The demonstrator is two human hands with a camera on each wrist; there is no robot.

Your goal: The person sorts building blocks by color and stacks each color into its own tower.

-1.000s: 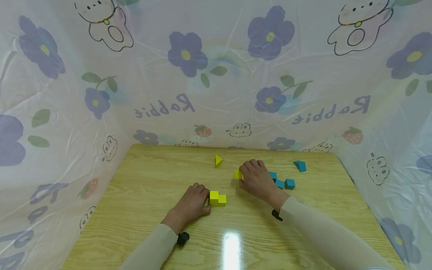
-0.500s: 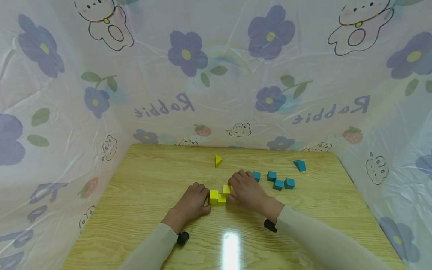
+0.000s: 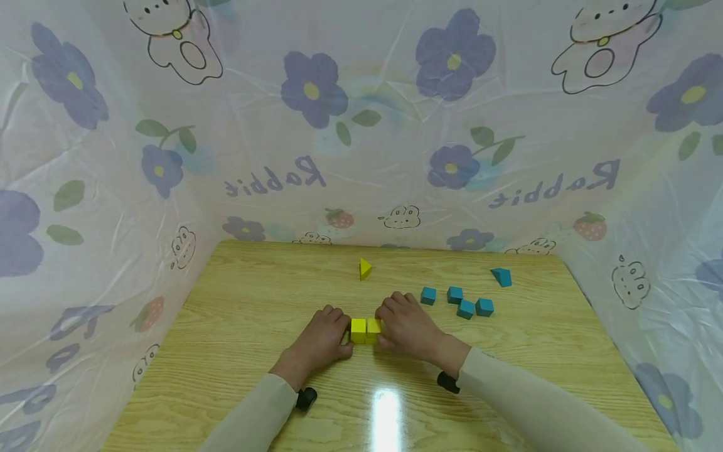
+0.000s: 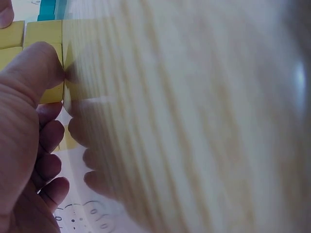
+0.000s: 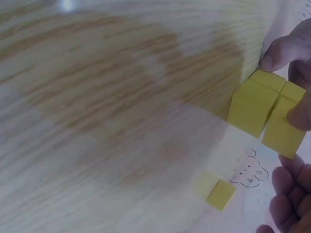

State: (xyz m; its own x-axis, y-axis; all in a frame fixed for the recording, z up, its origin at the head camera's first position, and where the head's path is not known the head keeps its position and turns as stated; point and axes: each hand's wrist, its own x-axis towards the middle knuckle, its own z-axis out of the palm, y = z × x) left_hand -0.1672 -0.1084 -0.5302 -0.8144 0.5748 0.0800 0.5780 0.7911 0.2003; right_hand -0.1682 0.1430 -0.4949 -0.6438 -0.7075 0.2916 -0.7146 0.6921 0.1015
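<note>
In the head view, two yellow stacks of cubes stand side by side near the middle of the wooden table. My left hand [image 3: 322, 339] grips the left stack [image 3: 358, 330] low down. In the left wrist view its thumb [image 4: 41, 63] lies on the lower cube's near face, with a fingertip at the cube's side. My right hand [image 3: 409, 328] pinches a yellow cube [image 3: 374, 327] on top of the right stack's lower cube [image 5: 250, 111]. The right thumb covers part of that upper cube in the right wrist view.
A yellow triangular block [image 3: 365, 269] lies farther back. Several blue cubes [image 3: 428, 295] are scattered to the right, with a blue triangular block [image 3: 503, 277] behind them. A printed curtain [image 3: 395, 144] rises along the table's back edge and both sides.
My right hand has carried the yellow cube leftward and nearer from beside the blue cubes, then down onto the right lower cube. My left hand has stayed at the left stack.
</note>
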